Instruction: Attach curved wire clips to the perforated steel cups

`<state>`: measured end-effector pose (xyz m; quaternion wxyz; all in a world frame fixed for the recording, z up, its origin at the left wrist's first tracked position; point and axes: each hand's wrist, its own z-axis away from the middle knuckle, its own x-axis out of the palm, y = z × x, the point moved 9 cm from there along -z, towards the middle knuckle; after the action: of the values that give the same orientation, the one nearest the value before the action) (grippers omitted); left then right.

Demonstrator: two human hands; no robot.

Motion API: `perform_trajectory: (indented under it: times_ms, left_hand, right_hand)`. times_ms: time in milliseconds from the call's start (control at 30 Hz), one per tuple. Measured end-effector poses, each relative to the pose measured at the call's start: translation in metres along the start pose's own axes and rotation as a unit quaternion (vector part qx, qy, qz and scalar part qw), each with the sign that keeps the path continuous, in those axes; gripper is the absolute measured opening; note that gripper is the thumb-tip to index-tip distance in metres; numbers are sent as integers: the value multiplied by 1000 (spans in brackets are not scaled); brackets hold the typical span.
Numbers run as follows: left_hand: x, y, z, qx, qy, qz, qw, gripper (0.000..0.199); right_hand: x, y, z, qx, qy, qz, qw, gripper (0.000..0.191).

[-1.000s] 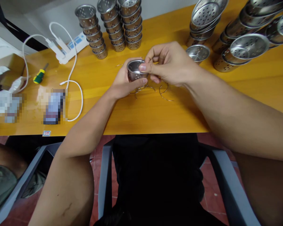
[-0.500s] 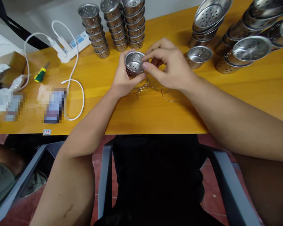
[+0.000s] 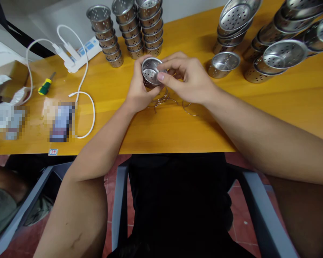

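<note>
Tipped further towards me than a second ago, the perforated steel cup [image 3: 150,74] now shows more of its holed bottom. My left hand [image 3: 139,89] is clamped round it above the table [image 3: 177,138]; my right hand [image 3: 190,78] has thumb and fingertips at its right rim, close to the left, though I cannot tell whether they pinch anything. Thin curved wires [image 3: 156,104] lie loosely just below. Beyond, to the right, a single cup [image 3: 224,65] stands open, near leaning nested cups [image 3: 285,55]. Farther back on the left, cups sit inside one another in three tall stacks [image 3: 129,28].
</note>
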<state>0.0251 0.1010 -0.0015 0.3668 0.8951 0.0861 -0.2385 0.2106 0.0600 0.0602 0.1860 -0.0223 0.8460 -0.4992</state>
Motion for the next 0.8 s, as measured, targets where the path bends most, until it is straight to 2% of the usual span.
perform_trajectory:
  times_ms: [267,500,667,800]
  left_hand:
    - [-3,-10,1,-11,8,10,1000,105]
    - [2,-1,0,-2,-6,17,1000,112]
    - [3,-13,-1,-18,0,43,999,110]
    - [7,-21,2,-14,-16,67,998,111]
  right_hand:
    - [4,14,0,-39,5,35,999,62]
    - [12,6,7,-58,-1,100,993,40]
    - [18,3,14,-68,-26,124,990,48]
    - [10,-7,15,-81,0,144,986,58]
